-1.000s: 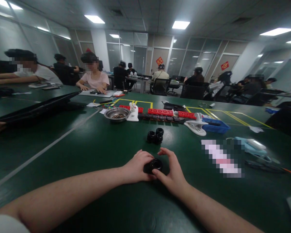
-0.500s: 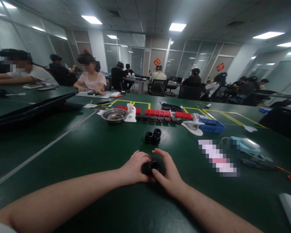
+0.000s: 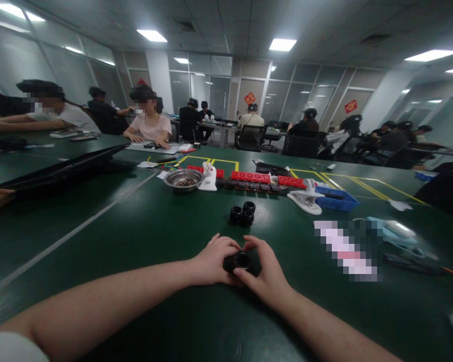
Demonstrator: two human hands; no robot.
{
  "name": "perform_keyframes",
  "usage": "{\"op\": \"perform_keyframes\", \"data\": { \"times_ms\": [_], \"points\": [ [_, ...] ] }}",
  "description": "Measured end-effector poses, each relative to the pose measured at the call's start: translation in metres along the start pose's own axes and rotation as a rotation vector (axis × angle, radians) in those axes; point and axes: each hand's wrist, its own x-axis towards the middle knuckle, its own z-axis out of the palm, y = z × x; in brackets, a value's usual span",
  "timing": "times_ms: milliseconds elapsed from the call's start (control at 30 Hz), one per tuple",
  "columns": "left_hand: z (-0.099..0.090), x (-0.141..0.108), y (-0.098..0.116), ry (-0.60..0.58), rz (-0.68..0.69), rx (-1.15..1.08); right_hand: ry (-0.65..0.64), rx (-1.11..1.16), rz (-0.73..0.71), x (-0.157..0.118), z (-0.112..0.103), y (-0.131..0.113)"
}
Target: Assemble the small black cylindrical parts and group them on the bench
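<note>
Black cylindrical part (image 3: 233, 262) with one round open end, held between your two hands on your side of the table (image 3: 154, 236), well short of its far edge. Your left hand (image 3: 219, 255) wraps the closed-looking side, its fingers bent narrowly over the top and its thumb low on the near side: this is the supporting grip. Your right hand (image 3: 265, 267) forms a loose curve around the open end, its thumb against the near rim and its fingers arched toward the far side; whether those fingers press or merely rest, you cannot tell from here, nor can you tell whether the underside touches the table. The step in hand appears to be two-handed handling of this open end. For good control, let the left hand act as the fixed clamp and make any small adjustment with the right thumb and forefinger alone. Hold the fingertips outside the opening, so that the rim remains visible to you. The dark surface looks glossy and may slip; even, light pressure from opposite sides should suit it better than a hard pinch. Three similar black parts (image 3: 245, 216) stand clustered between your hands and the far edge, so move your forearms without sweeping forward.
</note>
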Motion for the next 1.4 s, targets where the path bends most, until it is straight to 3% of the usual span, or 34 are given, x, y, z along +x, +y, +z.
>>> {"op": "perform_keyframes", "data": {
  "times_ms": [233, 533, 767, 1000, 1200, 1400],
  "points": [
    [0.0045, -0.0001, -0.0010, 0.055, -0.034, 0.031, -0.089, 0.039, -0.182, -0.0014, -0.0016, -0.0001],
    [0.0036, -0.0006, 0.0020, 0.052, -0.034, 0.055, 0.000, -0.005, 0.004, 0.0006, 0.0029, -0.0010],
    [0.0007, -0.0011, 0.0067, 0.049, -0.058, 0.055, -0.072, 0.063, -0.120, -0.0013, -0.0012, -0.0026],
    [0.0031, -0.0005, 0.0040, 0.065, -0.037, 0.057, 0.011, 0.022, 0.024, 0.0007, 0.0018, 0.0002],
    [0.0039, -0.0003, 0.0014, 0.066, -0.029, 0.058, -0.073, 0.092, -0.134, -0.0014, -0.0004, -0.0019],
    [0.0038, -0.0001, 0.0017, 0.074, -0.027, 0.049, 0.047, -0.001, -0.018, 0.0017, -0.0005, -0.0043]
  ]
}}
